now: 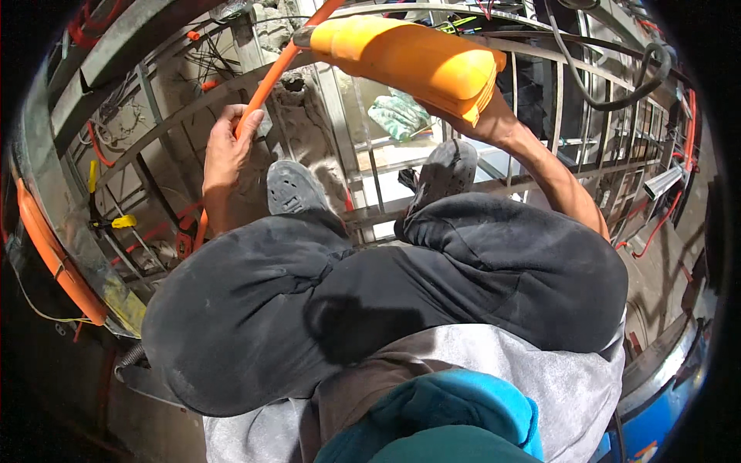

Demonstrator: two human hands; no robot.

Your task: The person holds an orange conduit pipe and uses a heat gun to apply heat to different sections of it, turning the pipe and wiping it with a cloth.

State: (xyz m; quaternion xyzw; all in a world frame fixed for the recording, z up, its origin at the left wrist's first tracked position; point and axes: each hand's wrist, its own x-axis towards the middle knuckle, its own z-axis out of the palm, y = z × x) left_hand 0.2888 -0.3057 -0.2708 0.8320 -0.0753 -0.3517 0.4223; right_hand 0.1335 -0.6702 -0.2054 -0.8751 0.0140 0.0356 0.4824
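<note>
My left hand (pixel 224 150) is closed round a thin orange pipe (pixel 272 76), thumb along its side. The pipe slants up to the right past the top of the picture. My right hand (pixel 488 122) comes up beneath a yellow-orange tool shaped like a heat gun (pixel 401 60); its body hides my fingers and the handle. The dark nozzle (pixel 302 37) at the tool's left end meets or nearly meets the pipe; I cannot tell if they touch. My grey shoes (pixel 293 187) stand below, between both hands.
Metal bars form an open frame (pixel 559 100) around my feet, with gaps between. A thick black cable (pixel 633 96) loops at upper right. Yellow-handled pliers (pixel 122 221) hang at left, near a wide orange pipe (pixel 55 255). A pale green bundle (pixel 399 114) lies below the frame.
</note>
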